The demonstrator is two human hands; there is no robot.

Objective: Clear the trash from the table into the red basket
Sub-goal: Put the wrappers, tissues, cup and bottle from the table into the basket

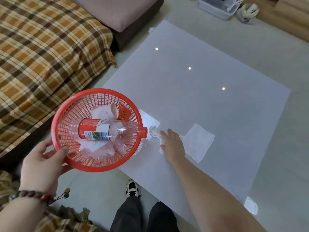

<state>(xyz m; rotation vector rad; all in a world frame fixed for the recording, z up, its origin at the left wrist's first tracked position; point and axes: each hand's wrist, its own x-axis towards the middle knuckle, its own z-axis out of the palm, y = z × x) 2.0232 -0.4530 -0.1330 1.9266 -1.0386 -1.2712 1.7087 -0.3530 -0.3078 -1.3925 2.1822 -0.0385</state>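
My left hand (42, 160) grips the rim of the red basket (66, 104) and holds it tilted over the near left edge of the white table (192, 97). Inside lie a clear plastic bottle with a red label (100, 131), its red cap poking over the rim, white paper and an orange wrapper (122, 115). My right hand (173, 144) rests palm down on the table, fingers on a crumpled white tissue (154, 131). A flat white napkin (198, 143) lies just right of that hand. Another white sheet (148, 120) lies partly under the basket.
A plaid-covered sofa (41, 56) runs along the left, with a pink cushion (120, 12) behind it. A grey plastic bin (217, 7) stands on the floor beyond the table. My legs and a shoe (133, 188) are at the table's near edge.
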